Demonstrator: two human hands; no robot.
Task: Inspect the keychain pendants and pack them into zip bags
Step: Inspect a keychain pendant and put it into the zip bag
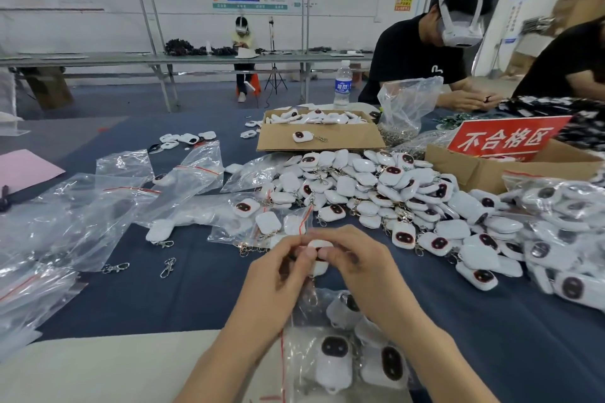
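Both my hands meet over the blue table and hold one white keychain pendant (319, 257) between them. My left hand (283, 267) pinches its left side and my right hand (352, 260) pinches its right side; its clasp hangs below, mostly hidden. Under my wrists lies a clear zip bag (340, 360) with a red seal line, holding several white pendants with dark faces. A big heap of loose pendants (393, 196) spreads to the right and behind my hands. Empty zip bags (82, 219) lie in a pile at the left.
A flat cardboard box (320, 137) with pendants stands behind the heap. A second box (484, 170) with a red sign is at the right. Loose metal clasps (167, 267) lie left of my hands. A water bottle (342, 83) and two people stand across the table.
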